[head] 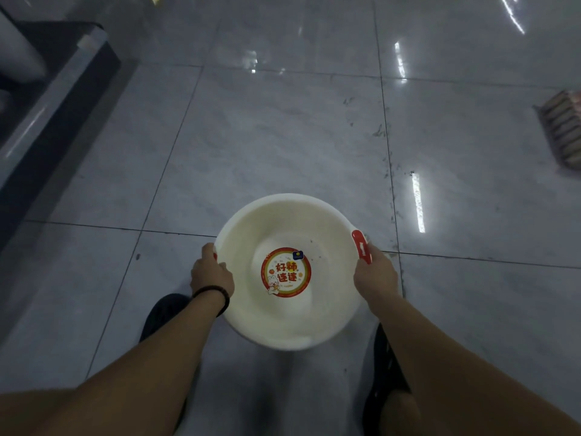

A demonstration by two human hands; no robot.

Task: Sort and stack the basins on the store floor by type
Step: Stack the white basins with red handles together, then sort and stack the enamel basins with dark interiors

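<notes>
A round white basin (273, 322) with red handles and a round red-and-yellow sticker (285, 272) on its bottom is held upright above the floor, in front of my legs. My left hand (211, 275) grips its left rim at the red handle, a dark band around the wrist. On the opposite rim my right hand (375, 275) clasps just below the right red handle (361, 247). No other basin is in view.
Glossy grey floor tiles (283, 136) spread all around. A dark shelf base (47, 121) runs along the left edge. A striped package (564, 130) lies on the floor at the far right. My dark shoes (163, 313) show below the basin.
</notes>
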